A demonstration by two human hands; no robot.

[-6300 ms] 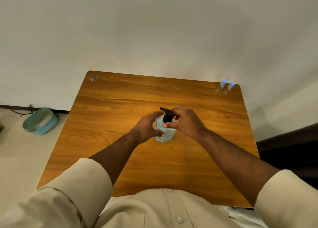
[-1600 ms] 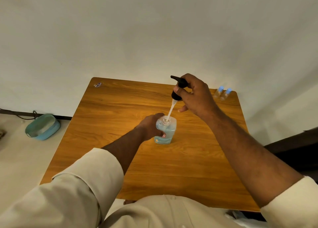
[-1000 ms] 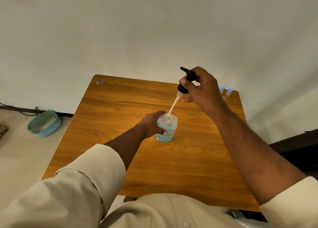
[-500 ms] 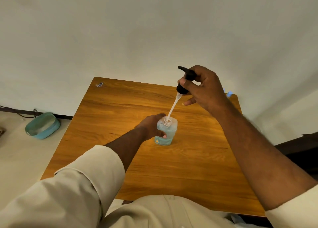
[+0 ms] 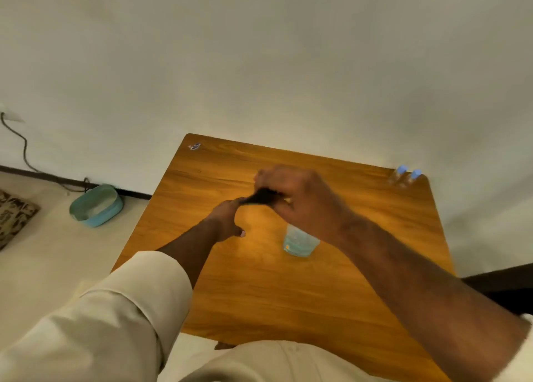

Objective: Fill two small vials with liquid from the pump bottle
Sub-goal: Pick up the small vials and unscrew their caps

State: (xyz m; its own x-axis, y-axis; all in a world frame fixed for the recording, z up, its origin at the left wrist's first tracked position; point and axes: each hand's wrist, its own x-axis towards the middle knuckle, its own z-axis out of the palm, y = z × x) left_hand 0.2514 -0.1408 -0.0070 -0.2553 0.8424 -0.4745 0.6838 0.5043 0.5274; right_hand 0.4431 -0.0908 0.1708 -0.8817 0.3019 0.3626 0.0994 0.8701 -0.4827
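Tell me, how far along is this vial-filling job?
Early on. Done: the black pump head is off the bottle, which stands on the table with blue liquid in it. In hand: the right hand grips the pump head, and the left hand touches its tip; the picture is blurred here. Left: both blue-capped vials stand untouched at the far right corner, caps on, not visibly filled.
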